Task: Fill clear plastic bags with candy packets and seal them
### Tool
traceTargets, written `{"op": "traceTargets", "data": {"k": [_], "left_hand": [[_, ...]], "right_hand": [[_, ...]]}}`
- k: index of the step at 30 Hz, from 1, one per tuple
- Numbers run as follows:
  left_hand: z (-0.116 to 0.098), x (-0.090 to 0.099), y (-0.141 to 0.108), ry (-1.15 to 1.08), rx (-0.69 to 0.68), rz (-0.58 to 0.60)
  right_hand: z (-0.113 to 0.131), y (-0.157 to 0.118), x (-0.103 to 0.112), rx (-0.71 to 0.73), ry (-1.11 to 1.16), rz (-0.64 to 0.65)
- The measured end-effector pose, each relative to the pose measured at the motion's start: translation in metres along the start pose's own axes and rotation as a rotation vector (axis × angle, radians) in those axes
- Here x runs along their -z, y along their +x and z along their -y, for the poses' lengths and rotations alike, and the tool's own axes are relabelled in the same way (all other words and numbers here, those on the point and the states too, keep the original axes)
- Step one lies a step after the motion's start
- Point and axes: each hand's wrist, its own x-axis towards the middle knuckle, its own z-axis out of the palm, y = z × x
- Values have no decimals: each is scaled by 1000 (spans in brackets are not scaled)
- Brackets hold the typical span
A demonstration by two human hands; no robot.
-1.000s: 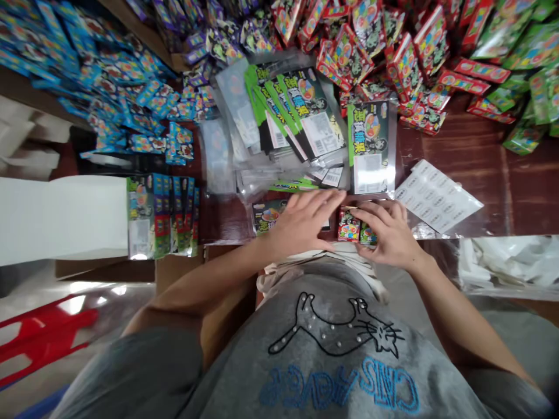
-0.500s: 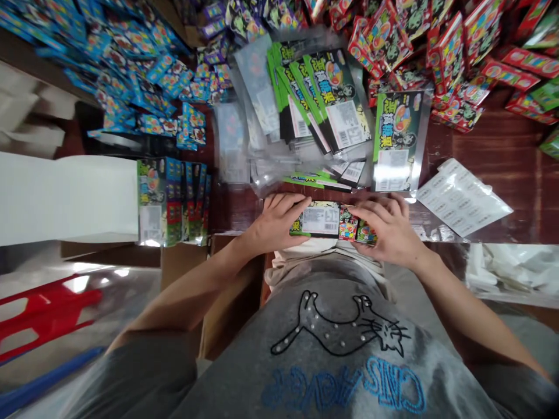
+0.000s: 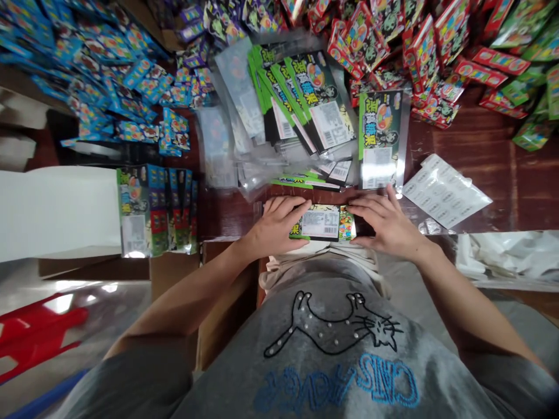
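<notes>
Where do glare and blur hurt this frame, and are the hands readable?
Head view: white glare washes out part of the label on the lone pouch; head view: blue packets smear toward the upper-left corner; head view: left hand and right hand read clearly in outline, but fine print on the printed pack is illegible.

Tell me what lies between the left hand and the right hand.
The head view shows a labelled packet between the left hand and the right hand, with a small multicoloured box at the packet's right-hand end.
</notes>
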Motion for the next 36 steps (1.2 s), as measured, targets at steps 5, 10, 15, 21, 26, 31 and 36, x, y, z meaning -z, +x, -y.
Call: {"op": "traceTargets", "data": {"k": [5, 10, 15, 21, 26, 31, 36], "left_hand": [[-7, 6, 3, -64, 41, 26], [-30, 5, 11, -103, 136, -98], [-74, 1, 29, -224, 390, -260], [-92, -26, 53, -670, 318, -298], [-76, -40, 55, -985, 261, -240], [-65, -36, 58, -1041, 300, -195], [-65, -26, 71, -1028, 396, -332]], "right_hand": [[-10, 10, 7, 11, 111, 30], [-6, 17, 21, -12, 150, -41], [14, 12, 23, -224, 462, -281], [24, 12, 12, -418, 816, -381], [17, 2, 10, -476, 878, -301], [23, -5, -3, -499, 824, -268], [40, -2, -26, -627, 925, -636]]}}
